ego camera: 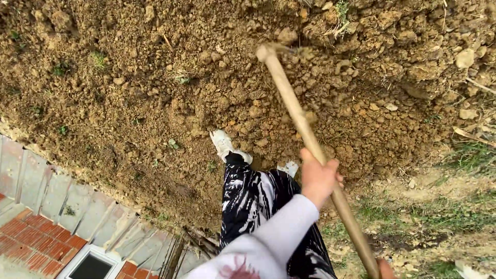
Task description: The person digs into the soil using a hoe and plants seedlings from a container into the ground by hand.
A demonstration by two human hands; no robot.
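Note:
A long wooden handle [302,121] runs from the lower right up to its tool head [268,51], which is sunk in loose brown soil [155,93]. My left hand [318,178], in a white sleeve, is closed around the middle of the handle. Only a sliver of my right hand [385,268] shows at the bottom edge, against the handle's lower end. My legs in black-and-white patterned trousers [253,196] stand on the soil, with white shoes [225,144] pointing toward the dug patch.
The soil is clumpy, with stones [465,58] and small weeds. A concrete curb [62,194] and red brick paving [36,243] lie at the lower left. Grass patches [439,217] grow at the lower right.

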